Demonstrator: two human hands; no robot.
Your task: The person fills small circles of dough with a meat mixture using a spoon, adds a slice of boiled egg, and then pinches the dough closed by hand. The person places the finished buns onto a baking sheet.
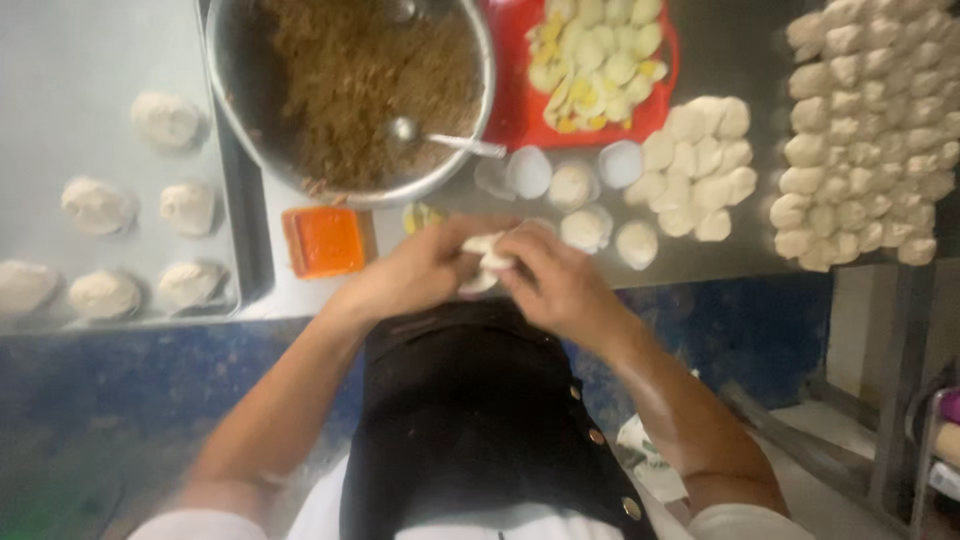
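Both hands meet at the front edge of the tabletop. The left hand and the right hand have their fingers curled closed around one piece of white dough, which lies pinched between the two sets of fingertips; motion blur hides the exact finger positions.

Just beyond the hands stand small dough portions in paper cups. A large metal bowl of brown minced filling with a spoon sits behind them, and an orange block lies just left of the left hand. A red tray of egg slices stands to the right of the bowl, with piled dough balls farther right. A metal baking tray at far left carries shaped buns. Nothing lies between the hands and the cups.
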